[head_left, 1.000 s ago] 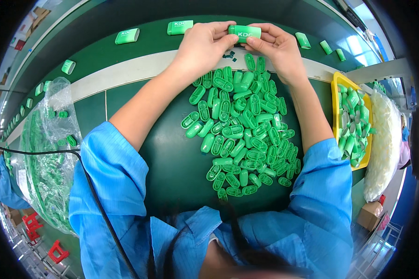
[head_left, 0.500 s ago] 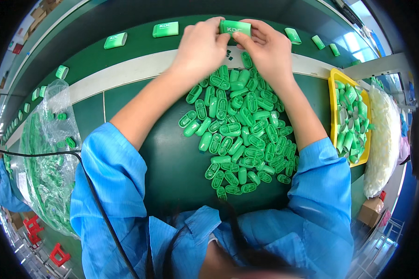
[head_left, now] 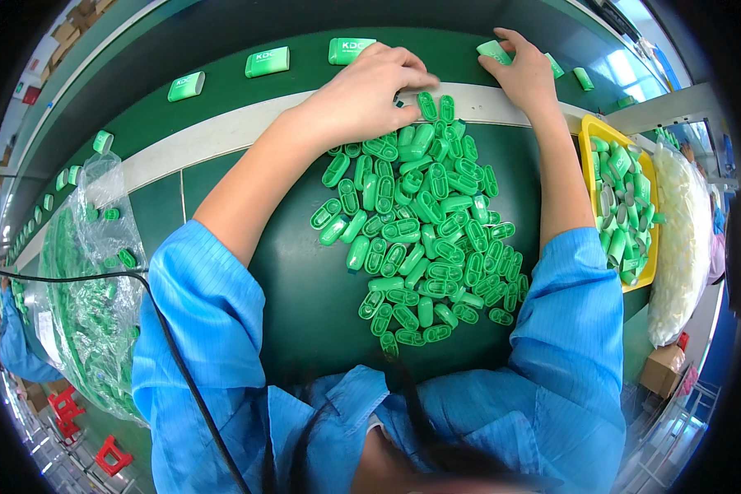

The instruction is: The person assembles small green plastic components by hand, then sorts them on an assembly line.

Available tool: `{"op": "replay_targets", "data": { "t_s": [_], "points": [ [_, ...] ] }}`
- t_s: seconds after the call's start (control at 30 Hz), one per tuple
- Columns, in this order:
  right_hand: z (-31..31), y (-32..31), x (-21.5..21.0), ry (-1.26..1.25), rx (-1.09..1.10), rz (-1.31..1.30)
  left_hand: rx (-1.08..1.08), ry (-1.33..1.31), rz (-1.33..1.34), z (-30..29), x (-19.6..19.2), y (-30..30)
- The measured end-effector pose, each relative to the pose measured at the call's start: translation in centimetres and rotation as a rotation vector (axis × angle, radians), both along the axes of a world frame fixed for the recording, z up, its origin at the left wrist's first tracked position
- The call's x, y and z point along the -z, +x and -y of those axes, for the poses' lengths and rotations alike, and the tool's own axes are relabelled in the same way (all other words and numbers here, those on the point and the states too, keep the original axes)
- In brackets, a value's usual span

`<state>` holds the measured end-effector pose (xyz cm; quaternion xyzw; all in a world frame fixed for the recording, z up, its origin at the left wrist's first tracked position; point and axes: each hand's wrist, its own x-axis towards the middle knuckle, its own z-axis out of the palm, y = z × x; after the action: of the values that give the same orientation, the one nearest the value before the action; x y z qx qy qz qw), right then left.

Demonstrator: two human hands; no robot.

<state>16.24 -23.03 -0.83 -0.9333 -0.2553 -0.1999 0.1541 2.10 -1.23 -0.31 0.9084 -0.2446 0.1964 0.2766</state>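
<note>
My left hand [head_left: 377, 92] is just past the near edge of the belt, its fingers apart, with nothing visibly held. Behind its knuckles a flat green case [head_left: 346, 50] lies on the belt. Small dark green pieces [head_left: 399, 102] show beside its thumb, partly hidden. Farther right, my right hand [head_left: 525, 76] has thumb and fingers around another green case [head_left: 493, 52] on the belt. Between my forearms spreads a heap of green oval shells [head_left: 436, 206], some hollow side up, others rounded side up.
More green cases [head_left: 267, 62] are spaced along the green belt [head_left: 226, 72], behind a pale rail [head_left: 222, 136]. A yellow tray [head_left: 584, 165] of green sleeves stands right, beside a bulging clear bag [head_left: 679, 247]. Clear plastic [head_left: 90, 305] over green parts lies left. A black cable [head_left: 169, 346] crosses my left sleeve.
The case that both hands held now lies on the belt. My left hand has come slightly nearer the heap; my right hand has moved right to another case. Belt cases have shifted left.
</note>
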Motion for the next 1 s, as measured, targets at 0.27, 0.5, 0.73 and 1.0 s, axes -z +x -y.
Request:
{"op": "replay_targets", "data": {
  "t_s": [0.27, 0.5, 0.73, 1.0],
  "points": [
    [-4.5, -6.1, -3.4, 0.686, -0.410, -0.851, -0.226, -0.301, -0.408, -1.5, -1.1, -0.6],
    [-5.4, -7.7, -2.0, 0.865, -0.551, -1.144, -0.004, -1.141, -0.591, -2.7, -0.9, 0.0],
    [-5.6, -7.5, -1.8, 0.948, -0.487, -1.047, -0.091, -1.003, -0.594, -1.6, -0.4, -0.3],
    [-5.5, -7.4, -1.6, 0.907, -0.531, -0.905, -0.122, -0.852, -0.408, -1.3, -0.1, 0.0]
  ]
}}
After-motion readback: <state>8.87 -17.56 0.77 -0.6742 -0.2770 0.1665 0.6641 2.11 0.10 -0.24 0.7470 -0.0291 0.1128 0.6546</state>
